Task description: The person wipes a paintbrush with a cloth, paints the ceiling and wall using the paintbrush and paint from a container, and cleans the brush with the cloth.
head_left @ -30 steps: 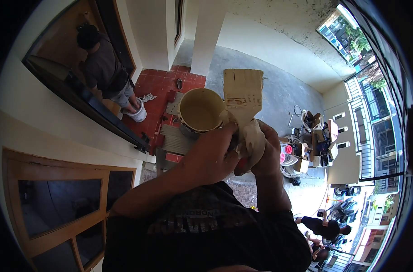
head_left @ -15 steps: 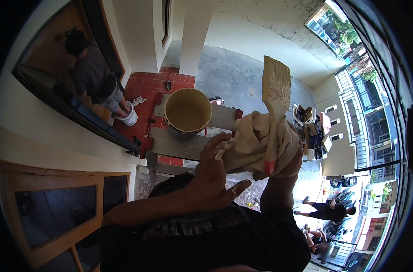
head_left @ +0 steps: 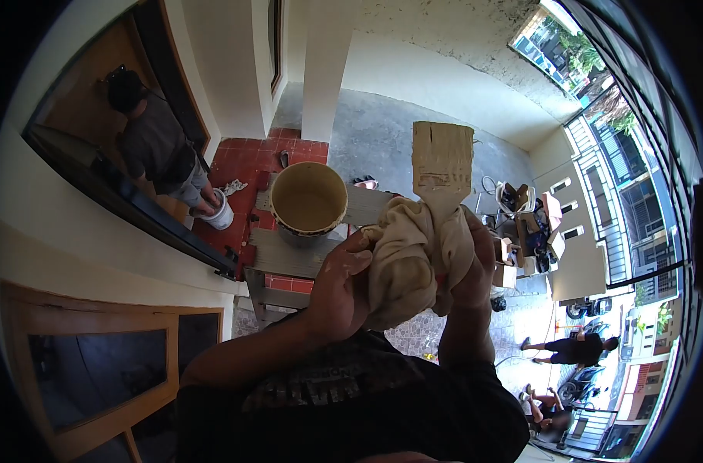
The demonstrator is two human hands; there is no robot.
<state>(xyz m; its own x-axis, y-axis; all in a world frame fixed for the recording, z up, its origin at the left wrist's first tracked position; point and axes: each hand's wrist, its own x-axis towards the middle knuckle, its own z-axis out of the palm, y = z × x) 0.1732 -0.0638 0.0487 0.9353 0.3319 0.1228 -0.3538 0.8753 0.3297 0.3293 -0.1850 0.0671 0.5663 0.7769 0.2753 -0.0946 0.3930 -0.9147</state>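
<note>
Clasping a bunched rag point(head_left: 401, 266) between left hand point(head_left: 340, 287) and right hand point(head_left: 476, 262), held a brush point(head_left: 442, 158) partly wrapped, with a bucket point(head_left: 308, 202) to the left.

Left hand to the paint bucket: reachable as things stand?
Probably yes: the paint bucket stands on the grey slats just beyond the left hand, with nothing visible between. That hand is against the cloth, so it would likely leave that first.
</note>
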